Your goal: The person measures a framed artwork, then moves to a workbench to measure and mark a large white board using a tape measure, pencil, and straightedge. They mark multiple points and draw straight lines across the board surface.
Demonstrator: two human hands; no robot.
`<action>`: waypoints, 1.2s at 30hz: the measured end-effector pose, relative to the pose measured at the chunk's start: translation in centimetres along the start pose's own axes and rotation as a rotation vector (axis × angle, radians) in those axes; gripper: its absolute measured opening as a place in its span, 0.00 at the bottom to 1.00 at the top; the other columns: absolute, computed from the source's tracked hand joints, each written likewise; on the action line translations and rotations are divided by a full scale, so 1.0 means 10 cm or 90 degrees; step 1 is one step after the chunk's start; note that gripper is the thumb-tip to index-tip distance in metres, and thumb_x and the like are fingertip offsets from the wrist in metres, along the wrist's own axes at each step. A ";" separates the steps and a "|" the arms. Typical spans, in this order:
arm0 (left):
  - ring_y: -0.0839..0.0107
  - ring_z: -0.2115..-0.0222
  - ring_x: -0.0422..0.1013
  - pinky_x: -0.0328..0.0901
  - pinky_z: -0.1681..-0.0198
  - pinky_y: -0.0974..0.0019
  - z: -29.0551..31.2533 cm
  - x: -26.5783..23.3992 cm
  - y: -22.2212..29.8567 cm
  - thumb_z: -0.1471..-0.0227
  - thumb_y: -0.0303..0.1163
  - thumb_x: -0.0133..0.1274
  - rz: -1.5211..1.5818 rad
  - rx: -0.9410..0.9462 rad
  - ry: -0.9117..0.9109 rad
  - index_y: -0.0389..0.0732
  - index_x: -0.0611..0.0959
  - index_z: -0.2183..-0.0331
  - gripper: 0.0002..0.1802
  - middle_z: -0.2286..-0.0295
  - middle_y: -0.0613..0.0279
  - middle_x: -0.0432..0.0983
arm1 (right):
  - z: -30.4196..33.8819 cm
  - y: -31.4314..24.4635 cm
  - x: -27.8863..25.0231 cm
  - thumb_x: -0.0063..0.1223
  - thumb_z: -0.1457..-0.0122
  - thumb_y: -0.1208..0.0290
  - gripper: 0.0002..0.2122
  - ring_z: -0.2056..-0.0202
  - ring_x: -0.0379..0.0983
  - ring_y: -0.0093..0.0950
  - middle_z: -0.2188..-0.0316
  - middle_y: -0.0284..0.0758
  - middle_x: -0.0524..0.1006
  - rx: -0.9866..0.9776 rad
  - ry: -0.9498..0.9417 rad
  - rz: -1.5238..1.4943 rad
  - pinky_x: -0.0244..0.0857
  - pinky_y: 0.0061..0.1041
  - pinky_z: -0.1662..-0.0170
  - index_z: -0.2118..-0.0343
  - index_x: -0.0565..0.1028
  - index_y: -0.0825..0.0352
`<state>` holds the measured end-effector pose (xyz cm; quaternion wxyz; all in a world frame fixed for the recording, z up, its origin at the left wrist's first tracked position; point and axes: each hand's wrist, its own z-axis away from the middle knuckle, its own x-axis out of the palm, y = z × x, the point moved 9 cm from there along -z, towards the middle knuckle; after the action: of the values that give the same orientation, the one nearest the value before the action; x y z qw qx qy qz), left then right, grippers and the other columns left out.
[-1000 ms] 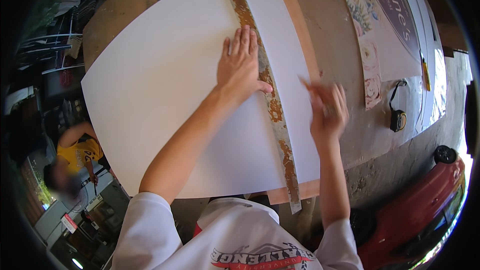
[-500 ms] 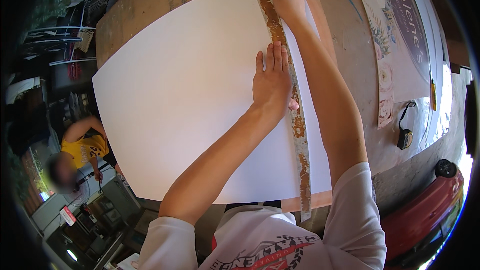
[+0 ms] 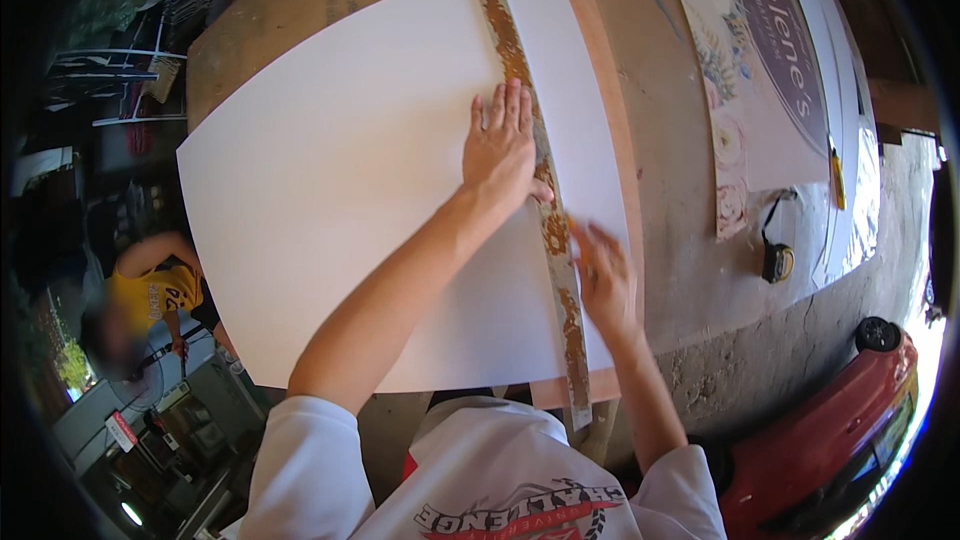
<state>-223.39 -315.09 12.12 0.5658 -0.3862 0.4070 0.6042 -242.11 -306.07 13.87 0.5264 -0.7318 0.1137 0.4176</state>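
Note:
A large white sheet (image 3: pixel 330 180) lies on the board-covered table, and a long flat metal straightedge (image 3: pixel 555 230) with worn brown patches runs across it from far to near, right of the middle. My left hand (image 3: pixel 503 152) is pressed on the straightedge, fingers stretched forward and thumb out over its edge. Close to the right edge of the straightedge, my right hand (image 3: pixel 606 275) is partly smeared by motion, its fingers bent. A small orange-yellow bit shows at the fingertips, too blurred to name.
On the right lie a printed floral poster (image 3: pixel 780 90), a yellow cutter (image 3: pixel 838 178) and a tape measure (image 3: pixel 777 262). Brown board (image 3: pixel 270 30) extends beyond the sheet. A person in a yellow shirt (image 3: pixel 165 290) is at the left. A red car (image 3: pixel 830 430) stands at lower right.
My right hand has come from the far end of the straightedge toward me, along its right side. My left hand keeps pressing on the straightedge. The whole view has shifted slightly.

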 end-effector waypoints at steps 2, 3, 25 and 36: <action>0.53 0.29 0.41 0.40 0.28 0.45 0.00 0.01 0.00 0.74 0.68 0.71 -0.016 -0.003 0.002 0.27 0.51 0.33 0.81 0.31 0.40 0.43 | 0.77 -0.04 -0.11 0.62 0.43 0.75 0.21 0.46 0.74 0.41 0.54 0.41 0.81 0.051 -0.061 -0.020 0.70 0.38 0.46 0.45 0.76 0.65; 0.53 0.29 0.41 0.40 0.28 0.45 -0.02 0.01 0.01 0.74 0.68 0.71 -0.024 -0.001 0.003 0.27 0.51 0.33 0.81 0.31 0.40 0.43 | 1.14 -0.05 -0.18 0.62 0.44 0.76 0.21 0.45 0.74 0.41 0.54 0.41 0.81 0.088 -0.082 -0.027 0.69 0.38 0.45 0.45 0.75 0.66; 0.55 0.59 0.78 0.70 0.54 0.55 3.04 0.79 0.28 0.42 0.44 0.61 0.544 -0.173 0.154 0.34 0.81 0.57 0.22 0.62 0.49 0.81 | 2.30 0.00 -0.23 0.64 0.54 0.70 0.17 0.57 0.73 0.48 0.63 0.49 0.76 0.395 -0.066 0.035 0.69 0.42 0.54 0.63 0.71 0.71; 0.66 0.52 0.74 0.65 0.49 0.56 4.46 2.63 0.12 0.37 0.48 0.55 1.436 -0.809 0.151 0.43 0.76 0.50 0.22 0.55 0.63 0.77 | 1.84 1.07 -1.76 0.70 0.57 0.66 0.16 0.68 0.76 0.39 0.69 0.42 0.77 0.331 0.103 0.073 0.71 0.38 0.62 0.68 0.79 0.71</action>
<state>-226.47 -263.95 4.30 -0.5713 -0.0829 0.1972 0.7924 -268.69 -299.47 17.71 0.6612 -0.5954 0.3003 0.3436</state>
